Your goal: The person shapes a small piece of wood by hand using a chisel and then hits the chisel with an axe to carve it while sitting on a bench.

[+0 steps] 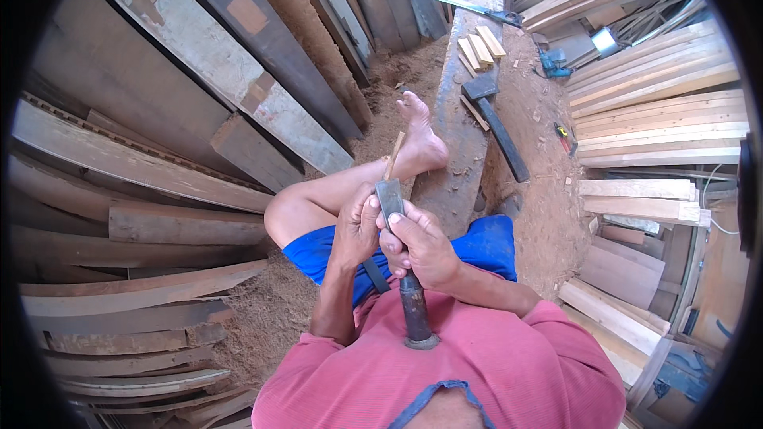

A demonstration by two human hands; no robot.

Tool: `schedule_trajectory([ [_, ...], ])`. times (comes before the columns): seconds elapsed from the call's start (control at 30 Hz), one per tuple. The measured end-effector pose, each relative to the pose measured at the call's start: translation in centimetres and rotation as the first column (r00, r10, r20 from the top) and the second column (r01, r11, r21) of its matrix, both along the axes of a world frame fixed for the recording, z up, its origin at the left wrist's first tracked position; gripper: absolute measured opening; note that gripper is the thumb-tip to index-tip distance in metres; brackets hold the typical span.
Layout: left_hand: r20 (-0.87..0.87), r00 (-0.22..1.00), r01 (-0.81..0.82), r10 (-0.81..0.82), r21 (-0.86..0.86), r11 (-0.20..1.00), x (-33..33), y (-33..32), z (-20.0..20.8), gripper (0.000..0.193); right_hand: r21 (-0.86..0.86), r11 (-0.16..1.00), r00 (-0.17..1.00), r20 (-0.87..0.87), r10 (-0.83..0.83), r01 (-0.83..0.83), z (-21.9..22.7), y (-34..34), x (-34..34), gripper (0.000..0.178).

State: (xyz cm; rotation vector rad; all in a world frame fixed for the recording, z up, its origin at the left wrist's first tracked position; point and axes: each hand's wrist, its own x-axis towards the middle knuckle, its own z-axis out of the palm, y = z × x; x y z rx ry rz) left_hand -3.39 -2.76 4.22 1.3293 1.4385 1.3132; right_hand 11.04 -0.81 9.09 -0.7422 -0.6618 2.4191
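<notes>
A broad chisel (390, 197) points away from my body, its dark round handle (414, 310) resting against the chest of the red shirt. My right hand (420, 245) is closed around the chisel, thumb lying along the blade. Close beside the blade, my left hand (356, 224) is closed on a thin wooden stick (394, 157), which juts out past the chisel's tip near my bare foot (423, 143). The stick's lower part is hidden behind blade and fingers. A dark narrow strip (375, 275) shows below my left hand; its kind is unclear.
A dark mallet (501, 127) lies on a plank (449, 191) ahead, near short wooden blocks (481, 48) and a handsaw (481, 10). A blue power tool (554, 62) sits to the right. Stacked boards (660, 119) line the right; large planks (214, 48) lean left.
</notes>
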Motion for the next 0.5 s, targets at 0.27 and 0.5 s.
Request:
schedule_trajectory([
  [0.27,-0.233,0.955,0.158,-0.185,-0.131,0.979,0.3,-5.2,-2.1,0.024,0.125,0.960,0.963,-0.135,-0.234,0.251,1.8,1.3,3.4,0.015],
  [0.5,0.619,0.756,0.041,0.213,-0.370,0.928,0.1,-2.6,-4.2,0.046,-0.058,0.967,0.969,0.020,-0.247,0.248,-1.4,3.1,3.0,0.014],
])
